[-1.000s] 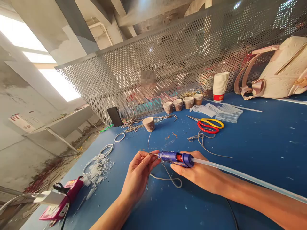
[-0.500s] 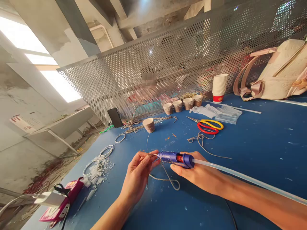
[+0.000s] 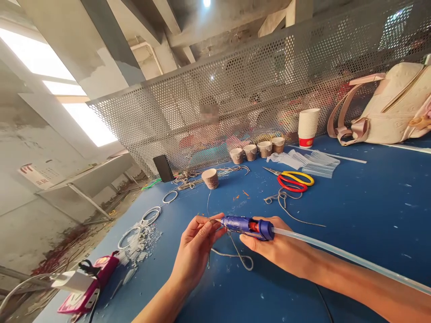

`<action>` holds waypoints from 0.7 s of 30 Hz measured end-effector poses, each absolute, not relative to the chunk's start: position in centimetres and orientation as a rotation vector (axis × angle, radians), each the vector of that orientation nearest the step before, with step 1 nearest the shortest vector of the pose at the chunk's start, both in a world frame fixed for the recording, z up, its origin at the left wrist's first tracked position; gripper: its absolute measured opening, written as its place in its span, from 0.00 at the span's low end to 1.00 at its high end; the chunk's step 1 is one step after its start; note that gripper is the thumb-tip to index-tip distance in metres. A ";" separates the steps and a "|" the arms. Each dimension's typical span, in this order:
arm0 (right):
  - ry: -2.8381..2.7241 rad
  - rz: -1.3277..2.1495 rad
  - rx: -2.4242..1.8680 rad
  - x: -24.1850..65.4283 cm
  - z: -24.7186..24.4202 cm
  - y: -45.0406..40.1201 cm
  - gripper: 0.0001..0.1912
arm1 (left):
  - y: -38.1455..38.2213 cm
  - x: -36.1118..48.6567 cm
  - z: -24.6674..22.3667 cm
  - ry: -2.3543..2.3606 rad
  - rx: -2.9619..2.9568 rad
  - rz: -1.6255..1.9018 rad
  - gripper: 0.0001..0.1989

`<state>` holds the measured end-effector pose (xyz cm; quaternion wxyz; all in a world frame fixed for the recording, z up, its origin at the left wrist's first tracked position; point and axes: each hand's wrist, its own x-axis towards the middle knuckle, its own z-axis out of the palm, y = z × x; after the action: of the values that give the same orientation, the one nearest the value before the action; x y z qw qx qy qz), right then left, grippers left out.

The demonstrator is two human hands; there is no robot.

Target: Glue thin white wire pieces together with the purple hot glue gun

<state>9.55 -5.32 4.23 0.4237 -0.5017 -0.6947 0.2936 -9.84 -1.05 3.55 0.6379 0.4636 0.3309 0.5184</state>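
My right hand (image 3: 274, 244) is wrapped round a blue glue gun (image 3: 244, 225), with a long clear glue stick (image 3: 336, 249) running out of its back to the right. The gun's nozzle points left and meets the fingertips of my left hand (image 3: 198, 240), which pinch a thin grey cord (image 3: 237, 249). The cord loops down onto the blue table (image 3: 256, 296), and a thin strand rises towards a cord-wrapped cup (image 3: 210, 178). Exactly where the nozzle tip touches is hidden by the fingers.
Scissors (image 3: 294, 181), cord scraps and clear strips (image 3: 313, 162) lie at the right. Several small cups, stacked paper cups (image 3: 308, 128) and a bag (image 3: 397, 103) stand behind. White rings, glue bits, a phone (image 3: 163, 168) and a pink power strip (image 3: 90, 287) are leftward.
The whole view has shifted slightly, so table and hands appear a little lower. Both hands keep nearly the same pose, the glue gun's nozzle still at the left fingertips.
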 end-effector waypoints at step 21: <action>-1.698 0.547 -1.703 10.6 1.5 1.4 0.19 | -0.9 -9.9 3.5 0.752 1.038 1.207 0.07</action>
<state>10.61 1.40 1.52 0.3313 -0.6516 -0.6495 0.2094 -9.90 -0.89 3.50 0.6368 0.4547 0.3291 0.5286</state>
